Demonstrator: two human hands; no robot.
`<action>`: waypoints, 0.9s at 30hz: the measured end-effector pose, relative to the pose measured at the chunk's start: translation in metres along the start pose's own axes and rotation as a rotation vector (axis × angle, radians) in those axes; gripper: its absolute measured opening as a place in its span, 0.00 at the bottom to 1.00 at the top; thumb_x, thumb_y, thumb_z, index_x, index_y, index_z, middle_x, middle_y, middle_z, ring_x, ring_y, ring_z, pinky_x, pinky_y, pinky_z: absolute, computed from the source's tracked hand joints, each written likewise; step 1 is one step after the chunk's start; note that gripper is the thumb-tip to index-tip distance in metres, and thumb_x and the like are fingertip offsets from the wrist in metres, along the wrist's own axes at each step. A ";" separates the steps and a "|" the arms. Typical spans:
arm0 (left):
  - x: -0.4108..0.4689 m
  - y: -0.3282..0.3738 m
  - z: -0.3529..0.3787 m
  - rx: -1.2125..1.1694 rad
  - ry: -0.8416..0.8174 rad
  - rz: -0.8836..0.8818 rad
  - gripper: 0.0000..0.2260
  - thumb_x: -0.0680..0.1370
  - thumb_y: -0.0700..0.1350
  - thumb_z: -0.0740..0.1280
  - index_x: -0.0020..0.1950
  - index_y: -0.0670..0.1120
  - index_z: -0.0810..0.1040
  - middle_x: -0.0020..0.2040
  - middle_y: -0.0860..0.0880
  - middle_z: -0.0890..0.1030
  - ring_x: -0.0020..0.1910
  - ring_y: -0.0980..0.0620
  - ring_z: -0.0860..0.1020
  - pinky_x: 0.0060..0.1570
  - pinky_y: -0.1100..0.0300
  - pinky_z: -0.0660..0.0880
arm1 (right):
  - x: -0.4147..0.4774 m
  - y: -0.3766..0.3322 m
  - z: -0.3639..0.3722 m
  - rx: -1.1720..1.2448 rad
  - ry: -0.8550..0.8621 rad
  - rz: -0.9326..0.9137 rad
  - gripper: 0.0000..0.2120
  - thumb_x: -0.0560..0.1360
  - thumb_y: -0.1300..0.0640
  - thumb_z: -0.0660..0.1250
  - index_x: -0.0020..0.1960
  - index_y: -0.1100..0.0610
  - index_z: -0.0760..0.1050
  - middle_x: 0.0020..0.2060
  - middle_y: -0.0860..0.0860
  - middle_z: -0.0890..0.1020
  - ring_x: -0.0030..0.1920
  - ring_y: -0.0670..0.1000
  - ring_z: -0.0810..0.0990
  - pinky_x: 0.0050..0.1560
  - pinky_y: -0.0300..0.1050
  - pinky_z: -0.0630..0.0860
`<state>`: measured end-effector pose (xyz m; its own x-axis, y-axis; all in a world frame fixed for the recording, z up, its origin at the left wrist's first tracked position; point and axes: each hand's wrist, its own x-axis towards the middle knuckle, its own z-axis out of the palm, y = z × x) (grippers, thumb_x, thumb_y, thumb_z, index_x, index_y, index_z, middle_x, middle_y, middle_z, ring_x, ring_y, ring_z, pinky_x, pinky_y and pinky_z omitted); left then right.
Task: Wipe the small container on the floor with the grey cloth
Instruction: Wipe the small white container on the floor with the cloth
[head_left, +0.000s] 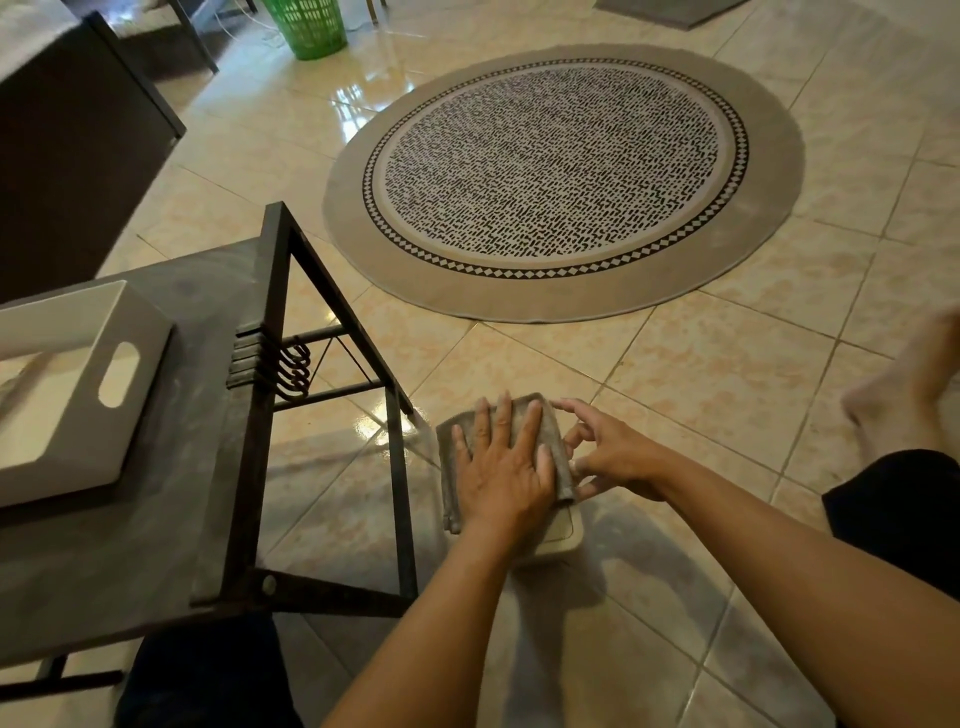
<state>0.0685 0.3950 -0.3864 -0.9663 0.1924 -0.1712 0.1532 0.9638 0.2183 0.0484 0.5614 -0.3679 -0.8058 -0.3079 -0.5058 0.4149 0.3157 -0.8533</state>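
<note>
**Cloth pressed flat over the little container**

The small container (563, 535) sits on the floor tiles (727, 405) just in front of me, pale and rounded at the one corner I can see; the rest of it is hidden under the grey cloth (550, 441), so I cannot tell its full shape. My left hand (501, 462) lies spread wide and flat on the cloth, pressing it down rather than gripping it; my right hand (613, 457) is half-curled just beside the container, fingers pinching at the cloth's edge and, I think, steadying the side.

The container looks light and smooth, and the tiles are glossy; a hard sideways stroke could send it skating off toward the round rug (563, 182) beyond it. The folded cloth is soft and nappy, and may bunch or slide off.

Near the container stands the dark metal-framed table (208, 467), carrying a white tray (67, 395).
</note>
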 end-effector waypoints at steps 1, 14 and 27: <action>0.001 -0.004 -0.001 0.000 0.011 -0.030 0.27 0.82 0.58 0.44 0.78 0.58 0.36 0.79 0.50 0.33 0.76 0.47 0.29 0.74 0.41 0.33 | 0.000 0.000 0.000 0.001 0.002 0.004 0.40 0.75 0.75 0.66 0.76 0.43 0.59 0.51 0.57 0.75 0.44 0.55 0.84 0.43 0.54 0.86; -0.002 -0.002 0.001 -0.018 0.020 -0.034 0.28 0.82 0.59 0.45 0.78 0.58 0.35 0.79 0.50 0.32 0.76 0.47 0.29 0.74 0.42 0.34 | 0.000 0.000 0.002 0.011 0.013 0.006 0.41 0.75 0.74 0.67 0.79 0.47 0.56 0.52 0.58 0.75 0.47 0.55 0.84 0.42 0.52 0.86; -0.015 -0.004 0.004 0.040 -0.025 0.131 0.29 0.81 0.62 0.42 0.79 0.58 0.35 0.79 0.49 0.31 0.76 0.46 0.29 0.75 0.42 0.35 | 0.003 -0.001 -0.001 0.055 -0.048 -0.020 0.39 0.73 0.76 0.68 0.73 0.44 0.63 0.56 0.58 0.78 0.52 0.56 0.83 0.39 0.50 0.85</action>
<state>0.0833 0.3890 -0.3880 -0.9323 0.3207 -0.1675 0.2860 0.9368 0.2016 0.0452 0.5615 -0.3687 -0.7932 -0.3571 -0.4933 0.4228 0.2600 -0.8681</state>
